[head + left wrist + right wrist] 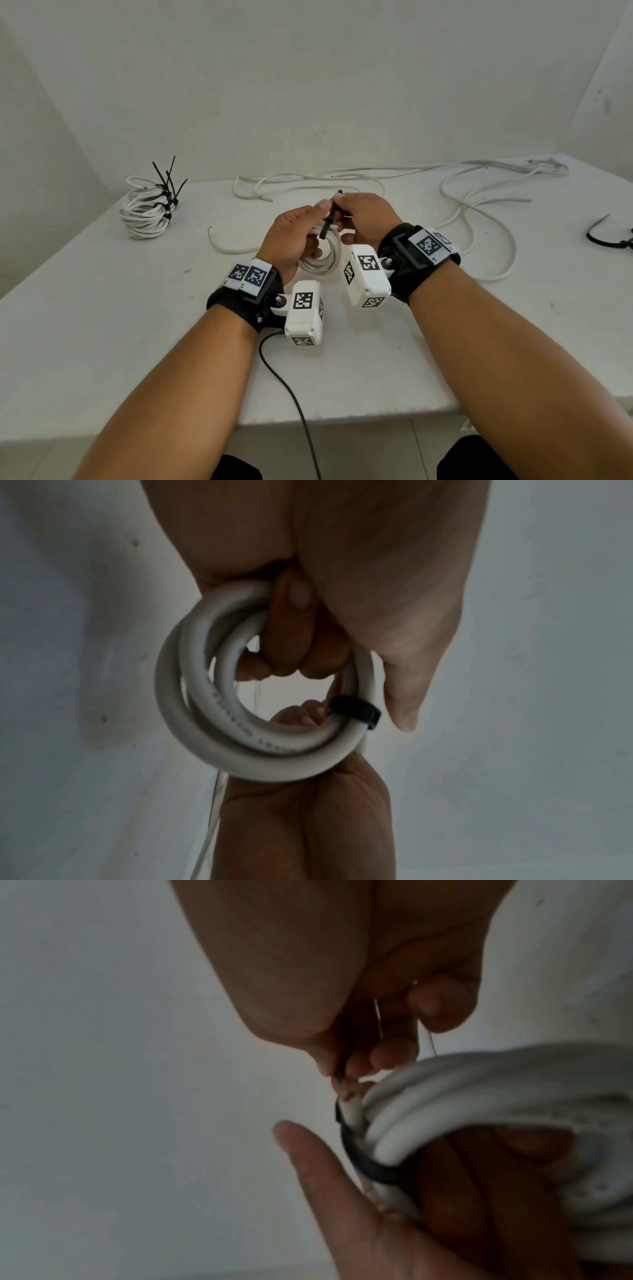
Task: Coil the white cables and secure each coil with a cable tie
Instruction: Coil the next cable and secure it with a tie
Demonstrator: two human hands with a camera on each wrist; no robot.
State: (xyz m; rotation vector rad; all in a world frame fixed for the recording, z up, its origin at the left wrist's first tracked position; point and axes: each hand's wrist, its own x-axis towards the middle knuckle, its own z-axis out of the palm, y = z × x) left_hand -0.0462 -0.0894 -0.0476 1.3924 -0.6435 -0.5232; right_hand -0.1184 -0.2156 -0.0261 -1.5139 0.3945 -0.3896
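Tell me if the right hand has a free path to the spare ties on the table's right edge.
Probably yes, once free: the right hand is pinching the tie on the coil; only loose cable lies before the spare ties.

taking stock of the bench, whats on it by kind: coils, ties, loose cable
held coil: 1
tie on it: 1
tied pile: 1 (coils in it too stacked to count)
loose cable tangle: 1
spare tie bunch: 1
total: 5
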